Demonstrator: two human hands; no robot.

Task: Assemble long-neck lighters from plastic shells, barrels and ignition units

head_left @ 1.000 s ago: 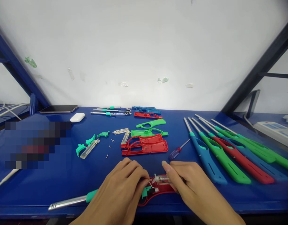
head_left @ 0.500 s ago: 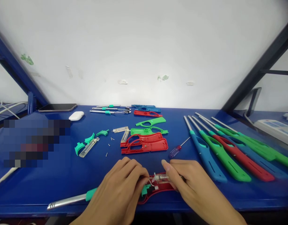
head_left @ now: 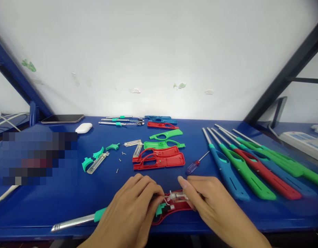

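Observation:
At the table's front edge lies an opened gas lighter: a red handle half (head_left: 183, 206) with a silver nozzle tube (head_left: 73, 222) and green collar sticking out to the left. My left hand (head_left: 134, 203) is closed over its middle, thumb and index finger pinched by a thin white wire and the green trigger (head_left: 161, 208); the fingertips are partly hidden. My right hand (head_left: 209, 198) grips the handle's right end, its thumb against the clear fuel tank (head_left: 177, 196) inside the shell. Behind the right hand a screwdriver (head_left: 193, 167) with a purple handle rests on the table.
Whole lighters (head_left: 232, 172) in several colours lie at right. Red handle halves (head_left: 171, 160), green halves (head_left: 164, 144), loose tanks (head_left: 98, 163), triggers (head_left: 88, 162), small screws (head_left: 117, 171) and nozzle tubes (head_left: 112, 123) spread across the blue table. A phone (head_left: 63, 119) and white case (head_left: 83, 128) sit back left.

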